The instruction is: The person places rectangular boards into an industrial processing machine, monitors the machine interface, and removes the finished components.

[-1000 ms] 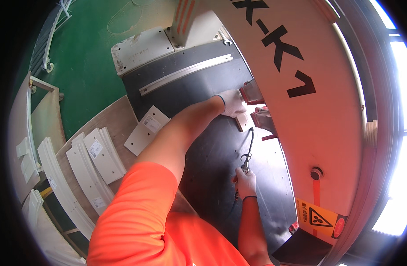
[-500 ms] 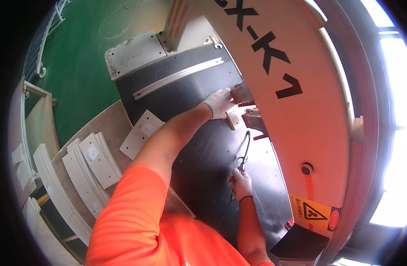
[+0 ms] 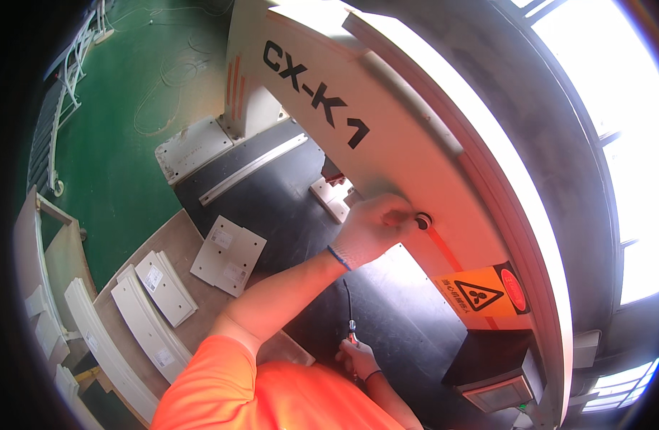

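Observation:
My left hand (image 3: 378,228), in a white glove with a blue cuff, is up against the machine's pale front panel. Its fingers are curled beside a round black button (image 3: 423,221), and nothing shows in them. Lower down, my gloved right hand (image 3: 357,358) is closed round what looks like an air blow gun (image 3: 352,331), whose thin dark tube points away over the black tabletop (image 3: 308,301). A pale drilled board (image 3: 331,201) lies beneath the machine beam (image 3: 387,143), near a dark red clamp part (image 3: 332,172).
Labelled white panels (image 3: 228,256) lie left of my arm, with stacked curved panels (image 3: 147,315) on a brown board. A pale metal rail (image 3: 254,168) runs across the table's far side. A screen box (image 3: 498,394) hangs at lower right; green floor (image 3: 121,136) lies beyond.
My left hand has left the board under the clamps and come right and nearer, up to the button. My right hand has moved a little left and nearer with the blow gun. The view has shifted.

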Demonstrator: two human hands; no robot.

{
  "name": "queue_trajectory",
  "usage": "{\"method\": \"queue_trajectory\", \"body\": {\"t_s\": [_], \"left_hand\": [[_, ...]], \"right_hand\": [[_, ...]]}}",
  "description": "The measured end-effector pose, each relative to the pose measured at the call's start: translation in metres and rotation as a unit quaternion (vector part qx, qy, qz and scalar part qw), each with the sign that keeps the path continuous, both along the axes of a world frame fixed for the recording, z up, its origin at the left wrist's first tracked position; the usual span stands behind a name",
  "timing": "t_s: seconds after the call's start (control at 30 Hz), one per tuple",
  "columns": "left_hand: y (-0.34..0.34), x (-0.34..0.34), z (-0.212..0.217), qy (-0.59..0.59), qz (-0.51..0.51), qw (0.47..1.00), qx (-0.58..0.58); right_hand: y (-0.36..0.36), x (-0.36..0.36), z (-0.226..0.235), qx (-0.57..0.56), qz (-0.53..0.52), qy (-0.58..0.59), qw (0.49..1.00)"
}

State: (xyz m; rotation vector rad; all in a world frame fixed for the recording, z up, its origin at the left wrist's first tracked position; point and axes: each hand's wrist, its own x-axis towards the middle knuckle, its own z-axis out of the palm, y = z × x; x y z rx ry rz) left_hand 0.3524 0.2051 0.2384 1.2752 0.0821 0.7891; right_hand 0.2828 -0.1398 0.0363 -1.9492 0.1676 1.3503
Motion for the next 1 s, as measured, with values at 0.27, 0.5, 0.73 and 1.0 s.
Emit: {"method": "queue_trajectory", "body": {"t_s": [0.27, 0.5, 0.73, 1.0], "left_hand": [[-0.034, 0.006, 0.017, 0.123, 0.147, 0.976, 0.103], [-0.034, -0.068, -0.087, 0.207, 0.169, 0.927, 0.262], [0.046, -0.187, -0.192, 0.698, 0.242, 0.550, 0.390], [0.050, -0.220, -0.177, 0.729, 0.218, 0.542, 0.356]], "right_hand": [[-0.005, -0.006, -0.011, 0.068, -0.054, -0.028, 0.996], [-0.004, -0.016, -0.005, 0.078, -0.060, -0.060, 0.993], [0.002, -0.024, 0.007, 0.079, -0.089, -0.078, 0.990], [0.010, -0.015, 0.017, 0.025, -0.004, -0.058, 0.998]]}}
